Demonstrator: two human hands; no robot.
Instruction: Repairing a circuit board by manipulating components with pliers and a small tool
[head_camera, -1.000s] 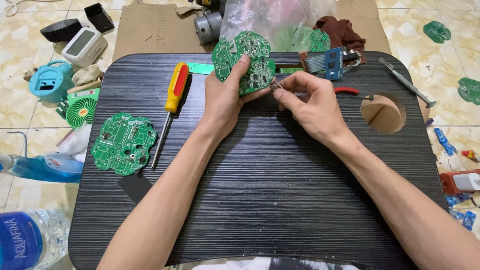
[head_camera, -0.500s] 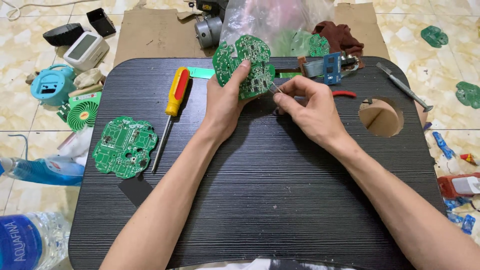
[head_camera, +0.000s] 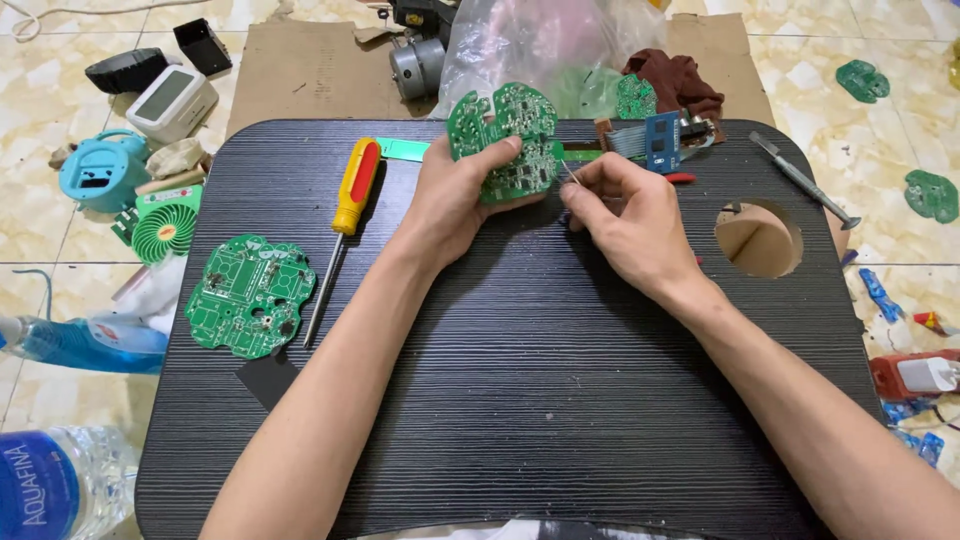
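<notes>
A black tabletop (head_camera: 520, 400) is seen beneath both hands. A green circuit board (head_camera: 505, 140) is held upright above its far edge in the left hand (head_camera: 450, 195), grip closed around it. A thin metal tool (head_camera: 570, 172) is pinched in the right hand (head_camera: 625, 215), its tip touching the board.

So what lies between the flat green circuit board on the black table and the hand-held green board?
In the head view, a yellow-and-red screwdriver.

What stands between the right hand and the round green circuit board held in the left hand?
Nothing visible does. The left hand holds the round green circuit board tilted up above the black table; the right hand sits just beside its right edge, pinching something thin.
</notes>
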